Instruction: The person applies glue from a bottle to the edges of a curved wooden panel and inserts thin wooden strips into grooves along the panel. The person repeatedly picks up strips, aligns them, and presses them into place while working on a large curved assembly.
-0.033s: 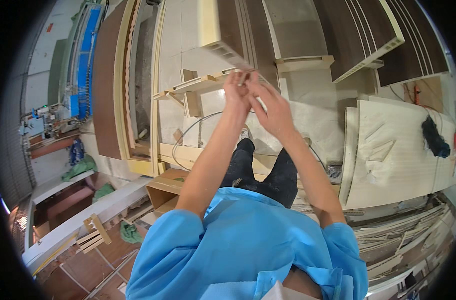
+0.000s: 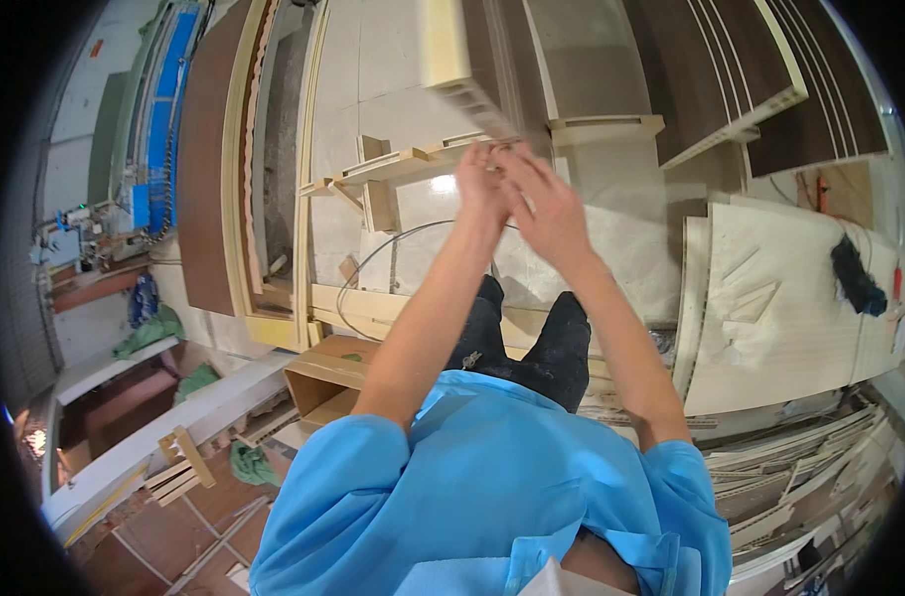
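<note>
A long dark-brown striped panel (image 2: 482,107) with a pale edge and a hollow, ribbed end comes in from the top, slightly blurred. My left hand (image 2: 483,189) is closed at the near lower corner of this panel, fingers curled. From the right, my right hand (image 2: 550,207) meets it, with its bent fingers closed at the same corner and partly over the left fingers. The fingertips overlap, so any small thing between them is hidden. Below the hands, a thin dark hose (image 2: 373,253) curves across the pale floor.
More brown striped panels (image 2: 706,79) rest on pale supports at the upper right. A pale board stack (image 2: 790,328) with a dark cloth (image 2: 858,273) lies to the right. To my left are a cardboard box (image 2: 323,382), a tall brown panel (image 2: 214,159) and a blue machine (image 2: 161,129).
Both hands and the panel's near end have shifted slightly to the right together. The right fingers now cover more of the left ones.
</note>
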The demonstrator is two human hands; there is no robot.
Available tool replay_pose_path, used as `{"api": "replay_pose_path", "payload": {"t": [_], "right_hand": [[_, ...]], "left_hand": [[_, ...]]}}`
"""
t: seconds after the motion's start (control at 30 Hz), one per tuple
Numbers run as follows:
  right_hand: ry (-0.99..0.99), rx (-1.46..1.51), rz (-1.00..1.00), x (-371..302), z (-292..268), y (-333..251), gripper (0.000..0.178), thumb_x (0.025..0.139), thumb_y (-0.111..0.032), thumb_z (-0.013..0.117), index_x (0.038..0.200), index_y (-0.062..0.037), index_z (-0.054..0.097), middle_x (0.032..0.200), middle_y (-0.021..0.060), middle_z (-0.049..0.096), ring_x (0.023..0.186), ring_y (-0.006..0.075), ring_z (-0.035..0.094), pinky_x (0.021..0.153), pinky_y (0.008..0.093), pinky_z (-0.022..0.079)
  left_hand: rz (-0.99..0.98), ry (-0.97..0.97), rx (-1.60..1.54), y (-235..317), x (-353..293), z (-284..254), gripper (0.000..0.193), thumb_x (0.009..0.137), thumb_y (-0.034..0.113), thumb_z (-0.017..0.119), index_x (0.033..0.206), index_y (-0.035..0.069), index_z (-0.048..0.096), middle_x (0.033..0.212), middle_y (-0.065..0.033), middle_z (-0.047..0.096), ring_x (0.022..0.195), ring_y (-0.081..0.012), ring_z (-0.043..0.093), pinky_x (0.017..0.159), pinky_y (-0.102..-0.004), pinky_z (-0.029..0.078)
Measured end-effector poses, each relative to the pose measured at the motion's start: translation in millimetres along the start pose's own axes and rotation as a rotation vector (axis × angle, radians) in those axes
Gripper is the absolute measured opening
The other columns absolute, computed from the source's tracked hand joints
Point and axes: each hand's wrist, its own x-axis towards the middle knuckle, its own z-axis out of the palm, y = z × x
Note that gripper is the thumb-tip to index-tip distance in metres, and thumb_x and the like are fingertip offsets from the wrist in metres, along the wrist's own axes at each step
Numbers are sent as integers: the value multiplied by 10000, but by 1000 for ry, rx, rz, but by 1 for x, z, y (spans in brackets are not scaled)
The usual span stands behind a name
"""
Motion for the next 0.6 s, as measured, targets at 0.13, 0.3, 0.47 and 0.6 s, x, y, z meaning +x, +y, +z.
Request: {"api": "replay_pose_path", "payload": {"t": [0.13, 0.3, 0.47, 0.6], "right_hand": [[-77, -455, -4, 59, 19, -26, 493, 1045, -238, 609, 1535, -241, 560, 1343, 125, 714, 1151, 377, 717, 879, 474, 602], [-96, -674, 248, 69, 25, -46, 513, 1066, -314, 572, 1554, -173, 504, 1375, 171, 689, 1144, 415, 708, 894, 510, 587], [-67, -654, 382, 75, 27, -57, 468, 1076, -350, 601, 1475, -110, 559, 1245, 203, 736, 1087, 430, 730, 920, 496, 563], [-96, -579, 297, 73, 8, -48, 397, 1051, -280, 677, 1379, -66, 615, 992, 185, 728, 922, 347, 735, 816, 429, 556]], "left_hand": [[-229, -219, -223, -4, 29, 14, 442, 1079, 365, 512, 1245, -14, 668, 1236, -218, 714, 1176, -368, 684, 1072, -511, 549], [-420, -277, -492, -21, 44, 27, 272, 1038, 210, 544, 1173, -17, 611, 1136, -218, 680, 1036, -361, 676, 1017, -534, 562], [-527, -324, -853, -39, 35, 29, 360, 1153, 322, 502, 1204, -24, 590, 1203, -245, 689, 1119, -391, 683, 1059, -520, 558], [-494, -250, -811, -56, 34, 29, 323, 1145, 308, 533, 1203, -7, 573, 1186, -231, 695, 1106, -392, 684, 1044, -516, 571]]}}
